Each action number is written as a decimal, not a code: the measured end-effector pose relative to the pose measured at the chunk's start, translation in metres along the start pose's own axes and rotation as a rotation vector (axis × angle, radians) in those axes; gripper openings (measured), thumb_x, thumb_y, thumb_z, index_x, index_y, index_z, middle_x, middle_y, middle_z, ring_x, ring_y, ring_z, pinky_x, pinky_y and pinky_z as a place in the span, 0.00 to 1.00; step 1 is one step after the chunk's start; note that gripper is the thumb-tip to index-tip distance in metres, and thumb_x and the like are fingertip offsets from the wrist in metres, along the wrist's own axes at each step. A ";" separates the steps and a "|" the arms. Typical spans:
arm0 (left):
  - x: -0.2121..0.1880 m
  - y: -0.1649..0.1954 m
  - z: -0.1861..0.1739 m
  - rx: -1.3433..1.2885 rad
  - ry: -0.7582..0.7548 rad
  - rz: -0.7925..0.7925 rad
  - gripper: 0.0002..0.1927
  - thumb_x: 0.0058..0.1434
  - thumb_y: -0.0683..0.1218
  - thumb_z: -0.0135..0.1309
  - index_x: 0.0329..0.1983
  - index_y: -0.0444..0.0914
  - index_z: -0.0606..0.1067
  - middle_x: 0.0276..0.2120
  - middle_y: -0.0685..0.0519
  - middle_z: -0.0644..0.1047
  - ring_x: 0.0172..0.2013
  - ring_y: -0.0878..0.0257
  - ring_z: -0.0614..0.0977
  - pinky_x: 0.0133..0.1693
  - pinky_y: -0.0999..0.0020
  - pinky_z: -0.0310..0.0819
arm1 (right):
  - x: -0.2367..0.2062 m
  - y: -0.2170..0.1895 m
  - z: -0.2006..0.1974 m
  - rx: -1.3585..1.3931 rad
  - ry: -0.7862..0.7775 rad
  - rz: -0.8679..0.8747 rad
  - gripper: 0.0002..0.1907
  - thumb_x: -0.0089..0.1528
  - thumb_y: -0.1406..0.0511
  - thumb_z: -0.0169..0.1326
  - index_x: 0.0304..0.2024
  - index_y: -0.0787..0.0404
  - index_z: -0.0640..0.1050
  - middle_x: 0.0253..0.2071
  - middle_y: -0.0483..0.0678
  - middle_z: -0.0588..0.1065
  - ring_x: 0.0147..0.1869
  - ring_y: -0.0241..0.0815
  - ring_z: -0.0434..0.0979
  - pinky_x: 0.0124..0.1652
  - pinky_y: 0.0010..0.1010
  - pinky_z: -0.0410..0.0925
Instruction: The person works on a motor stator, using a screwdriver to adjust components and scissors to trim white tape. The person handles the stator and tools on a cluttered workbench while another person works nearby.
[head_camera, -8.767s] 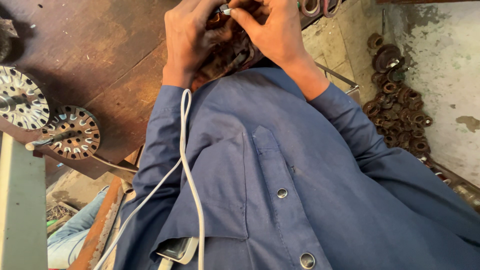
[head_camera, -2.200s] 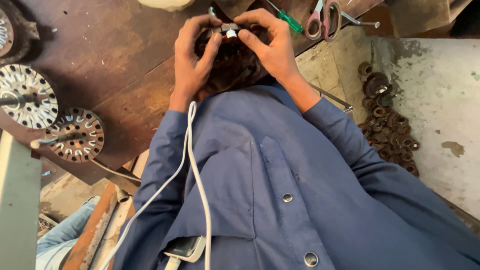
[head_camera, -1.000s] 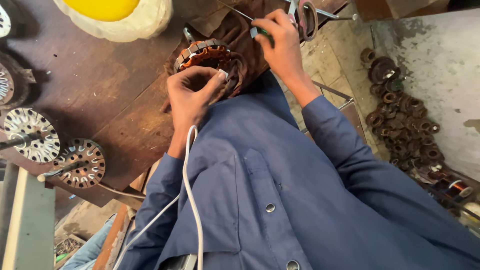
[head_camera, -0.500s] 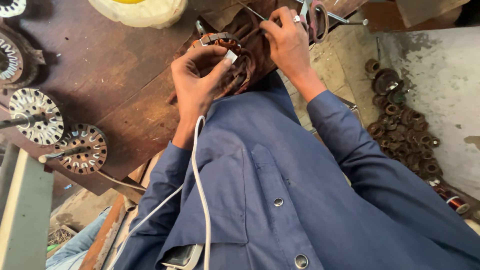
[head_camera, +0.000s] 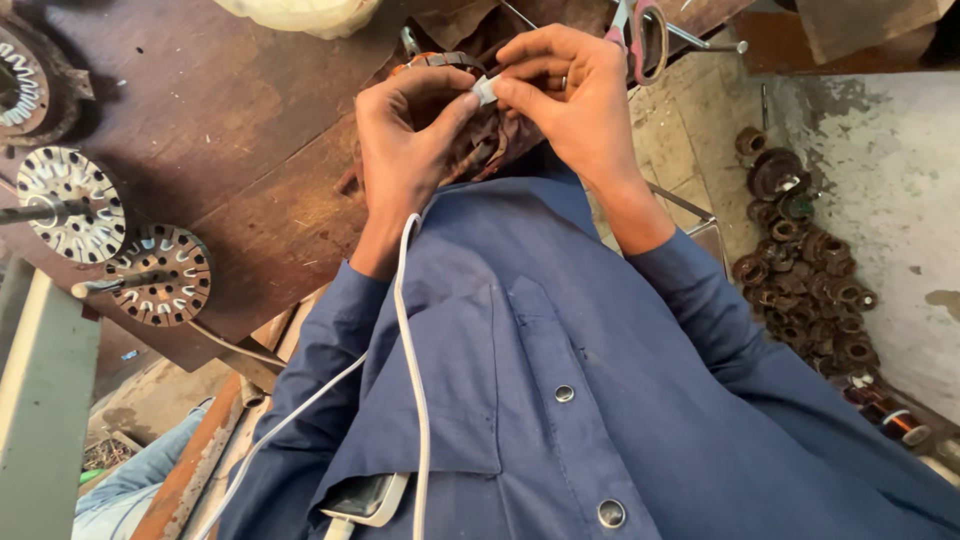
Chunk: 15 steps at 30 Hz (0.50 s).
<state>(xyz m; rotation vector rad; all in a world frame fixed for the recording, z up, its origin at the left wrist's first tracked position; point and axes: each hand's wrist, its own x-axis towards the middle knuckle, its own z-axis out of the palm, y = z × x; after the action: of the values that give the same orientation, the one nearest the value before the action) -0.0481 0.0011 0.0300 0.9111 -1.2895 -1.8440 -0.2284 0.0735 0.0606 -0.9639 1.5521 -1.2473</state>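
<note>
1. Two hands meet over the far edge of a dark wooden workbench (head_camera: 250, 130), both pinching the same tiny white piece (head_camera: 486, 88), maybe a scrap of insulating paper or tape; too small to say for sure.
2. Left hand (head_camera: 410, 150) has thumb and forefinger closed on the white piece from the left side, other fingers curled loosely.
3. Right hand (head_camera: 575, 95) grips it from the right, fingertips touching the left hand's.
4. Right under the hands sits a round motor stator (head_camera: 470, 140) with coppery-brown windings, mostly hidden by the fingers.
5. Red-handled scissors (head_camera: 645, 35) lie just beyond the right hand.
6. Two slotted metal discs (head_camera: 158, 275) sit at the bench's left edge, well apart from the hands.
7. Off to the right, on the floor, a heap of small copper coils (head_camera: 815, 290) by the wall.
8. White cable (head_camera: 410, 330) runs down the blue shirt.
</note>
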 end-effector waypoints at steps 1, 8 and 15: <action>-0.001 0.001 0.000 0.007 -0.004 0.000 0.07 0.62 0.34 0.62 0.43 0.29 0.80 0.39 0.51 0.84 0.41 0.68 0.85 0.48 0.73 0.81 | -0.001 -0.002 0.002 -0.024 0.012 -0.021 0.12 0.66 0.74 0.63 0.50 0.69 0.77 0.40 0.48 0.83 0.42 0.32 0.83 0.44 0.22 0.77; 0.000 0.001 0.001 0.022 -0.049 0.046 0.06 0.64 0.34 0.62 0.44 0.29 0.80 0.40 0.51 0.83 0.42 0.68 0.85 0.49 0.73 0.81 | -0.003 0.006 0.007 -0.055 0.081 -0.037 0.11 0.64 0.73 0.67 0.46 0.67 0.78 0.40 0.49 0.83 0.45 0.32 0.84 0.45 0.21 0.76; 0.000 0.003 0.001 0.032 -0.056 0.056 0.06 0.64 0.34 0.62 0.44 0.29 0.80 0.40 0.51 0.83 0.42 0.68 0.85 0.50 0.73 0.81 | -0.007 0.010 0.008 -0.025 0.086 -0.084 0.12 0.65 0.75 0.67 0.46 0.66 0.76 0.42 0.49 0.82 0.46 0.33 0.84 0.47 0.22 0.77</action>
<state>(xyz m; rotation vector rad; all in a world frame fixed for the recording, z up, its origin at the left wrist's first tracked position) -0.0486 0.0006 0.0335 0.8370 -1.3692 -1.8219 -0.2189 0.0797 0.0509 -1.0121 1.6107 -1.3463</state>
